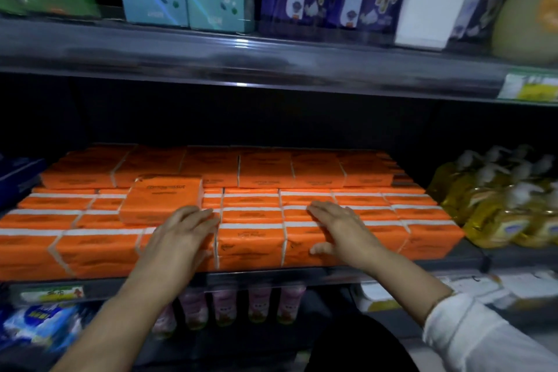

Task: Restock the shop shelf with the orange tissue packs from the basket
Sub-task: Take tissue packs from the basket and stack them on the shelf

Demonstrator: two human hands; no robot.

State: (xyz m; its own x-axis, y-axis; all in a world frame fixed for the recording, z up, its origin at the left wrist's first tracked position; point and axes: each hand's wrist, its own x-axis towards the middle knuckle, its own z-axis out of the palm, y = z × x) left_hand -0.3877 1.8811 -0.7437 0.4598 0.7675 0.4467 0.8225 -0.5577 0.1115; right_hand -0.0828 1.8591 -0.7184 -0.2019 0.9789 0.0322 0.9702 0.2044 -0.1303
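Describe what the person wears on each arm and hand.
The left hand is bare, and no sleeve, glove or watch shows on that arm. The right hand is bare too; a white sleeve, folded back, covers that arm higher up.

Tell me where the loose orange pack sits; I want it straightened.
In the head view, the loose orange pack lies atop the stacked packs, left of centre, just beyond the left hand.

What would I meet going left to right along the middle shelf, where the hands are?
Dark blue box → orange tissue packs → yellow bottles.
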